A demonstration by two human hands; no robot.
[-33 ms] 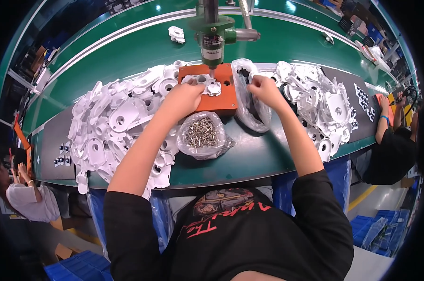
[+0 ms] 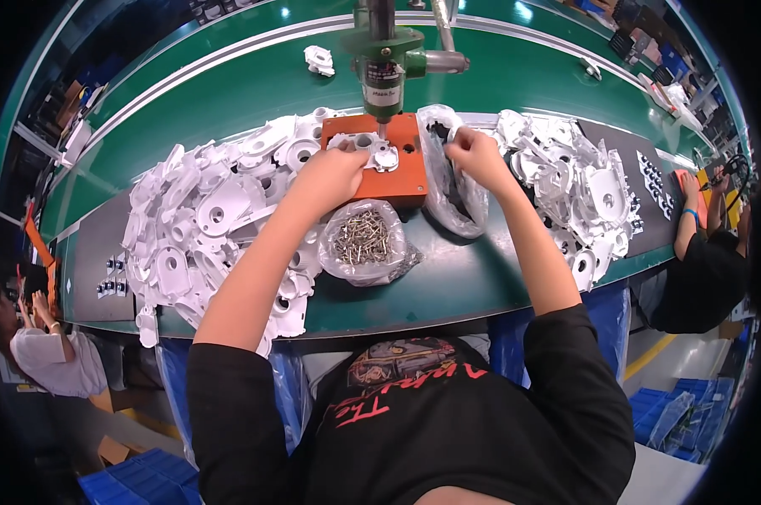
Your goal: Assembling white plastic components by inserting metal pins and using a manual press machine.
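My left hand point(image 2: 336, 175) is closed on the left side of a white plastic part point(image 2: 385, 158). That part lies on an orange block fixture point(image 2: 389, 187), right under the tip of a green press or drill head point(image 2: 383, 84). My right hand point(image 2: 481, 160) hovers at the rim of a clear plastic bag point(image 2: 476, 220) with small black pieces point(image 2: 448, 181) inside. Its thumb and fingers are pinched together; whatever they hold, if anything, is too small to make out. Nearer to me, another clear bag holds many metal screws or pins point(image 2: 363, 237).
Heaped white plastic parts point(image 2: 216, 215) cover the bench at left, with another heap point(image 2: 557, 181) at right. Dark mats point(image 2: 98, 261) carry small metal-and-black pieces. Behind the fixture runs a green conveyor point(image 2: 254, 80) with a loose white part point(image 2: 319, 60). People sit at both sides.
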